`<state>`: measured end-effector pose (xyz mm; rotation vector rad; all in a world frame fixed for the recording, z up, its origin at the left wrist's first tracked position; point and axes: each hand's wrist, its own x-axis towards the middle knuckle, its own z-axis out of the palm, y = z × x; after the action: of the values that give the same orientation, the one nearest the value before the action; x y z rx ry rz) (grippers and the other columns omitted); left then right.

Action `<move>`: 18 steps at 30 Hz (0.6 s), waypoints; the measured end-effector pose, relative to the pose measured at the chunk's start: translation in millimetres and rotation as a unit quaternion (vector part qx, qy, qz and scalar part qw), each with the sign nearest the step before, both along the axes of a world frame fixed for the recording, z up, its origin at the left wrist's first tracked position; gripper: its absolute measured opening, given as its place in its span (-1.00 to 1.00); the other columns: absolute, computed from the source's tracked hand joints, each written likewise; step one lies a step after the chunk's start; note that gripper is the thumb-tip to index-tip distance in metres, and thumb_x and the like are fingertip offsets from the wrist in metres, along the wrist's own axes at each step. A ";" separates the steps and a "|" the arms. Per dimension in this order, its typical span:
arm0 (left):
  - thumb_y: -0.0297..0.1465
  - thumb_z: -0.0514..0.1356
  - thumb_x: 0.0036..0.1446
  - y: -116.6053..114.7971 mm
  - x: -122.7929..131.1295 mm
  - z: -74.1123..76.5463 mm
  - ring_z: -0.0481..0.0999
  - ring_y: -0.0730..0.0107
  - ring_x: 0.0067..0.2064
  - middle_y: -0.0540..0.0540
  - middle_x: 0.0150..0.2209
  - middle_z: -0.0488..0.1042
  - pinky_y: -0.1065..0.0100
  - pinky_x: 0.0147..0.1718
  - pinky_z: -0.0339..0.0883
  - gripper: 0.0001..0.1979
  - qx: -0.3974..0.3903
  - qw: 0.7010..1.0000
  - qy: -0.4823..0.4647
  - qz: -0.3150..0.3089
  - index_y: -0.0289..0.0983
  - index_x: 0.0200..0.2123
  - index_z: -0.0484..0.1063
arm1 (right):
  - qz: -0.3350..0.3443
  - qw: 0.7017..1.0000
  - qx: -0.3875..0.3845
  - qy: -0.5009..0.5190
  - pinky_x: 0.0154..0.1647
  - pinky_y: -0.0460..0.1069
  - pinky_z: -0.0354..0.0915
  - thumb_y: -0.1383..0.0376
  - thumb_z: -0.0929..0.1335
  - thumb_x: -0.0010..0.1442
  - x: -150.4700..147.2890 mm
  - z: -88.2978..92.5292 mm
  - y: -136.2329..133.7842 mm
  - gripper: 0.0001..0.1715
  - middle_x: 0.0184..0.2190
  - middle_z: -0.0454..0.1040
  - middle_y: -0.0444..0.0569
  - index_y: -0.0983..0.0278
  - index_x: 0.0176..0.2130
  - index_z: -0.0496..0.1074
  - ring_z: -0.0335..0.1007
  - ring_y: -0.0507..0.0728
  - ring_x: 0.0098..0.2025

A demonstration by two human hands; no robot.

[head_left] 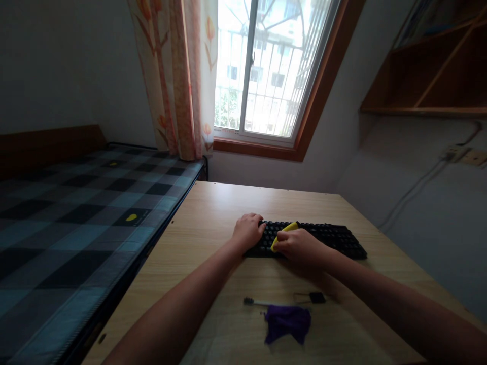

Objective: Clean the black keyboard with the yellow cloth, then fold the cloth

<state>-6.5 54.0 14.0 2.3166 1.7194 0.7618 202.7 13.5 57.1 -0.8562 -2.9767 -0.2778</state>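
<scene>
A black keyboard [335, 238] lies across the wooden table. My left hand [249, 232] grips its left end, the thumb on the keys and the fingers bent over the edge. In my closed right hand [299, 244] is a slim yellow tool [286, 229] with a dark part at its far end, held slantwise over the keys left of the middle. Its exact kind cannot be made out, and my fingers hide part of it. Nearer to me lie a purple cloth [287, 323], a small dark-bristled brush [249, 301] and a black piece with a thin wire loop [317, 297].
The table [213, 203] reaches toward the window wall. On the left, a bed with a checked mattress [95, 218] runs along its edge. A curtain [182, 76] hangs beside the window. On the right wall are a wooden shelf [426, 110] and a socket with a cable [411, 190].
</scene>
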 end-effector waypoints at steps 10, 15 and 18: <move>-0.26 0.13 0.34 -1.9 3.8 -10.5 0.45 0.05 0.09 -0.20 0.05 0.56 0.12 0.15 0.22 -0.69 0.002 0.999 0.038 -0.011 -0.21 0.06 0.50 | 0.002 1.000 -0.010 0.004 -0.34 -0.05 0.19 0.36 0.33 0.30 -22.6 -10.3 -3.8 -0.81 -0.21 0.53 0.02 0.30 -0.17 0.56 0.41 0.06 -0.34; -0.24 0.14 0.35 -0.3 2.8 -11.2 0.45 0.06 0.12 -0.18 0.09 0.55 0.16 0.15 0.22 -0.68 0.000 0.999 0.039 -0.015 -0.20 0.09 0.49 | -0.030 0.999 -0.015 -0.008 -0.40 -0.07 0.11 0.41 0.32 0.30 11.2 -6.8 -3.2 -0.78 -0.27 0.51 -0.03 0.26 -0.19 0.58 0.37 0.02 -0.40; -0.23 0.15 0.35 0.6 3.0 -11.5 0.45 0.06 0.12 -0.17 0.09 0.55 0.16 0.15 0.22 -0.68 -0.002 0.999 0.041 -0.015 -0.19 0.08 0.49 | -0.055 0.998 -0.008 -0.017 -0.41 -0.07 0.09 0.44 0.33 0.28 38.6 -6.0 -1.8 -0.77 -0.28 0.51 -0.06 0.23 -0.21 0.58 0.38 0.03 -0.40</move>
<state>-3.5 54.6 2.5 2.3969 1.7118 0.6667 241.3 11.7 51.1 -1.0306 -2.9707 -0.2733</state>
